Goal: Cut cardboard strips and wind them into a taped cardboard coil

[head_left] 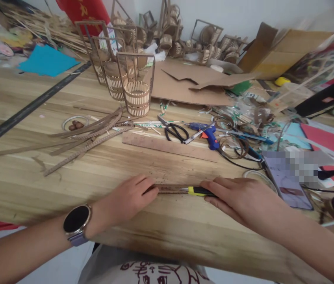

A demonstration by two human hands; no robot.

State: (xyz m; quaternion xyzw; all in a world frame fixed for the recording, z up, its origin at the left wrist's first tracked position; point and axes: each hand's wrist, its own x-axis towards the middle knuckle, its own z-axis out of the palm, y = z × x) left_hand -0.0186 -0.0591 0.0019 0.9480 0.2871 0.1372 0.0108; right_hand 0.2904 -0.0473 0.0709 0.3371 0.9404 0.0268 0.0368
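Near the table's front edge lies a narrow brown cardboard strip (167,189) with faint printing on it. My left hand (131,197), a round-faced watch on its wrist, has its fingers closed on the strip's left end. In my right hand (234,195) is a yellow and black utility knife (195,191). The knife lies low along the strip, its blade pointing left. My right fingers hide the back of its handle. Beyond both hands rests a wider flat piece of cardboard (167,146).
Past the cardboard lie black-handled scissors (176,132) and a blue glue gun (208,132). Long brown strips (87,144) are scattered at left. Small slatted buckets (136,98) with tall handles stand behind. A phone (285,181) and cords crowd the right side.
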